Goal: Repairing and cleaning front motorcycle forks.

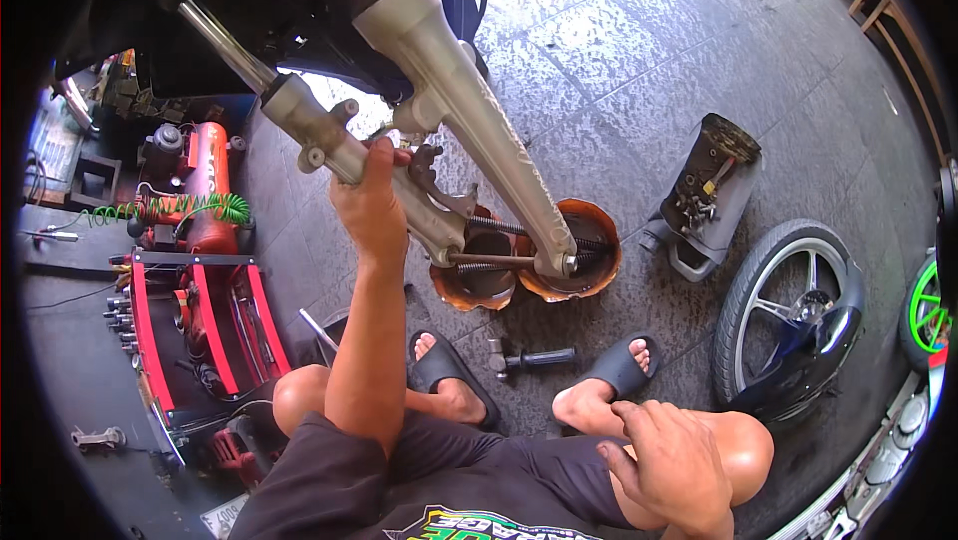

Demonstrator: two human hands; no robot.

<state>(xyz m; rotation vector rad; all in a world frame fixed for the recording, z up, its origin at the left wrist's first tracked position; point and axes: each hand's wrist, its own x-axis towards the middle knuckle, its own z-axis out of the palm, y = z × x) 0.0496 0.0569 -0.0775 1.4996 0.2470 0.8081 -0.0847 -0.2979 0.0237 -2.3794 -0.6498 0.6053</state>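
A motorcycle front fork with two silver legs slants down from the upper left. My left hand (pixel 369 206) is wrapped round the left fork leg (pixel 317 133), below its upper lugs. The right fork leg (pixel 469 111) stands beside it, and an axle rod (pixel 494 262) joins their lower ends. A caliper bracket (pixel 431 179) sits next to my left fingers. Dark coil springs (pixel 496 226) lie in two orange basins (pixel 574 292) beneath the fork. My right hand (pixel 674 465) rests on my right knee, holding nothing, with its fingers laid over it.
A hammer (pixel 529 357) lies on the floor between my sandals. To the right are a grey bin (pixel 714 221) with metal parts and a wheel (pixel 743 315) with a dark fender. On the left stand a red tool rack (pixel 205 330) and a red compressor (pixel 210 181) with a green hose.
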